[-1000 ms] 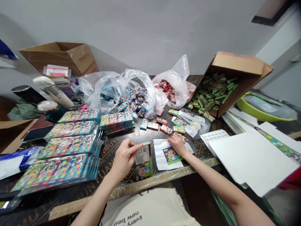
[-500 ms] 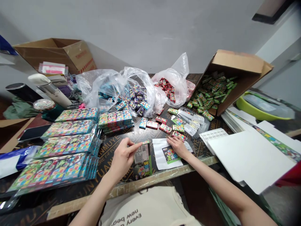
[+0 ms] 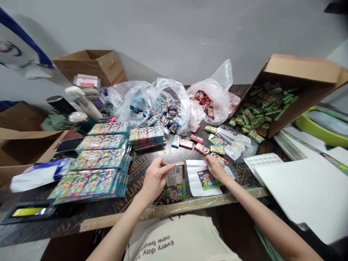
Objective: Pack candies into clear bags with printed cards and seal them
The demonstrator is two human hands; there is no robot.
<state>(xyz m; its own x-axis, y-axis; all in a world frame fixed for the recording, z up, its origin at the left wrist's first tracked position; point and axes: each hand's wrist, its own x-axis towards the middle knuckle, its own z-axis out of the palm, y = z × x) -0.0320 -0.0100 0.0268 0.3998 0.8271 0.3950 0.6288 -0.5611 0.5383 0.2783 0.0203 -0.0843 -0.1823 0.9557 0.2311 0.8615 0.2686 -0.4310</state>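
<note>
One green-edged packet (image 3: 175, 190) points its long axis toward the wall (image 3: 174, 40).

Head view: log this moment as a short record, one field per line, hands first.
left hand: index finger at the top edge of a flat black-and-green printed packet
right hand: over a white paper sheet, fingertips near a small red patterned box
table left: stacked multicoloured plastic-wrapped packs
table back: translucent plastic bags
table right: tipped brown cardboard box holding small green boxes
</note>
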